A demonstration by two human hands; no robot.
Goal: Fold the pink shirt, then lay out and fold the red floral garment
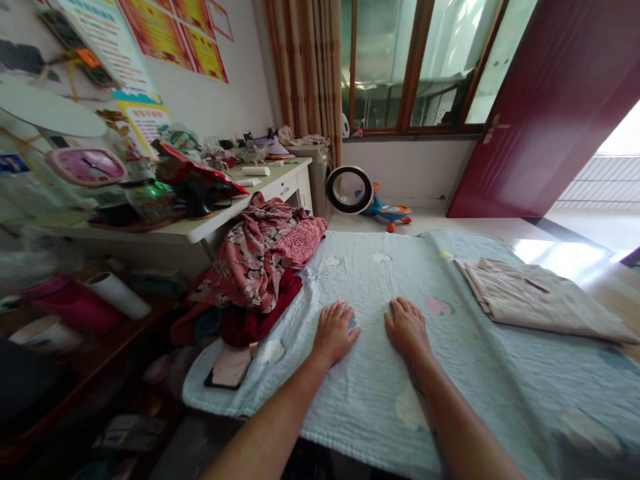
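Observation:
My left hand (335,331) lies palm down on a light blue quilted blanket (370,393), thumb out to the side, with nothing in it. To its right my right hand (407,327) rests flat on the same blanket, also holding nothing. A pile of clothes, a pink flowered garment (255,257) over a dark red garment (265,310), sits left of my left hand. Farther right lies a folded beige garment (540,297). Near the blanket's left edge is a phone-like flat item (230,367) with a pale pink face and dark rim.
A cluttered desk (197,230) with a pink clock (87,165) runs along the left wall. Beyond the blanket stand a washing machine (349,189) and a blue and orange ride-on toy (390,211). A dark red door (520,127) stands open at the right.

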